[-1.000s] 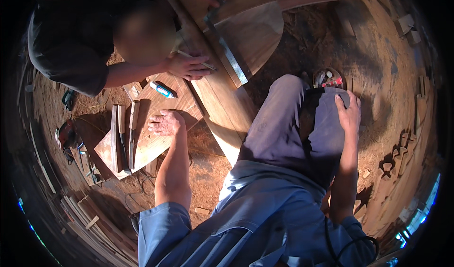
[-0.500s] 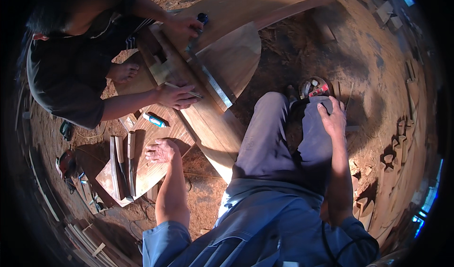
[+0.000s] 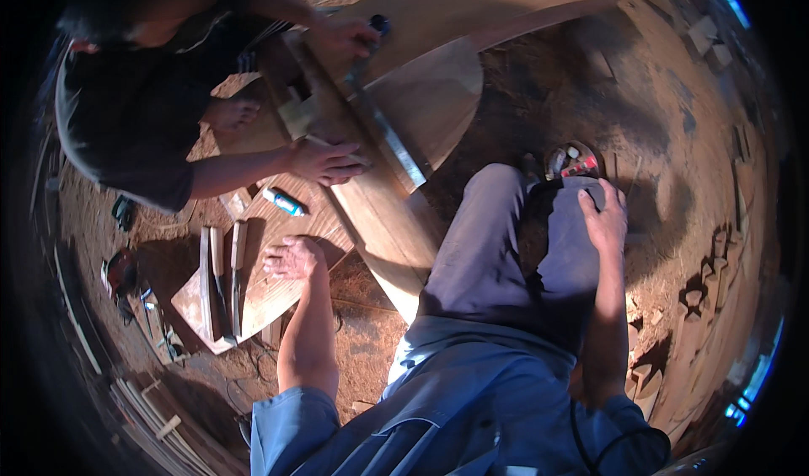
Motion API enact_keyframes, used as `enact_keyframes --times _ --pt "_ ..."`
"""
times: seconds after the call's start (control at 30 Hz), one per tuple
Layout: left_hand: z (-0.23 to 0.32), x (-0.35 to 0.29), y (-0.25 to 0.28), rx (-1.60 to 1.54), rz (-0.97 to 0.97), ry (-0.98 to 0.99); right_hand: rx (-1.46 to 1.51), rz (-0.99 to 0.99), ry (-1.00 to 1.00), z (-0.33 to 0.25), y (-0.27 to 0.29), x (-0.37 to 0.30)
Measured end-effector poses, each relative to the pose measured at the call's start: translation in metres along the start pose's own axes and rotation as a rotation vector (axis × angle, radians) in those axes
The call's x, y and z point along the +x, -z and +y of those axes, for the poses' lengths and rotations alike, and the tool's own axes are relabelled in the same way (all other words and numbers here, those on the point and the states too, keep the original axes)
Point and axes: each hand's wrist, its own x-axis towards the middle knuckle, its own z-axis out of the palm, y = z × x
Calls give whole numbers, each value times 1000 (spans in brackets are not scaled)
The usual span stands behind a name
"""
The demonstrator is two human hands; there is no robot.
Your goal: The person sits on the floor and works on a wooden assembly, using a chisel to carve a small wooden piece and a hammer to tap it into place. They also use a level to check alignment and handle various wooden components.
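Observation:
My left hand (image 3: 295, 258) lies with its fingers spread on a pale wooden board (image 3: 274, 295) and holds nothing. On that board, left of the hand, rest wooden-handled chisels (image 3: 237, 261) and a blue-and-white tube (image 3: 285, 202). My right hand (image 3: 605, 216) rests on my right knee, fingers apart, nothing in it. Across from me a co-worker's hand (image 3: 329, 162) holds a pencil over a long wooden plank (image 3: 383, 223). A steel straightedge (image 3: 394, 145) lies along the work there. The co-worker's other hand (image 3: 350, 36) grips a dark blue tool I cannot make out.
A large curved wooden panel (image 3: 438, 96) extends away at the top. Beyond my right knee sits a round container (image 3: 577, 160) with small items. Carved wooden pieces (image 3: 695, 295) line the right side. Wood strips (image 3: 164, 430) are stacked at lower left, and shavings cover the ground.
My view has shifted slightly, so the work appears a little farther right. My hands stay on the board and the knee; the co-worker's hands remain near the straightedge.

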Motion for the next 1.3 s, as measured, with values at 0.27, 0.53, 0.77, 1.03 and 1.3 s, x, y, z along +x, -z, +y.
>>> enact_keyframes --times 0.27,0.53,0.77,1.03,1.3 --pt "-4 0 -1 199 -142 -144 -41 1 101 16 -7 9" --pt "12 -16 31 -215 50 -43 -5 -94 65 46 -20 27" --pt "10 -18 29 -251 56 -51 -44 -48 125 59 -24 36" --pt "-2 -12 2 -193 43 -144 -53 -14 194 42 -15 18" --pt "8 -5 14 -50 -4 -27 1 -20 12 13 -1 -5"
